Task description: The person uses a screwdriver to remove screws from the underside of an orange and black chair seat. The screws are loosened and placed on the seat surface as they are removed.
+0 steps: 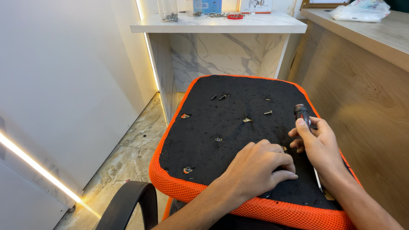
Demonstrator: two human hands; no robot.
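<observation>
Screwdriver held over an upturned chair seat

The right hand [317,147] is closed around a dark-handled screwdriver [303,116], its shaft running down beneath the wrist. Just beside it, the left hand [260,166] rests palm down, fingers loosely curled, on the black seat underside [221,123] with orange mesh edging. Loose bolts [223,96] lie well beyond both hands.

The upturned seat base [238,127] is covered in matt black, slightly fuzzy cloth, edged all round with orange mesh fabric [179,183]. Small bolts [267,113] on it look like dull metal. The screwdriver [301,113] handle is dark, glossy plastic.
</observation>
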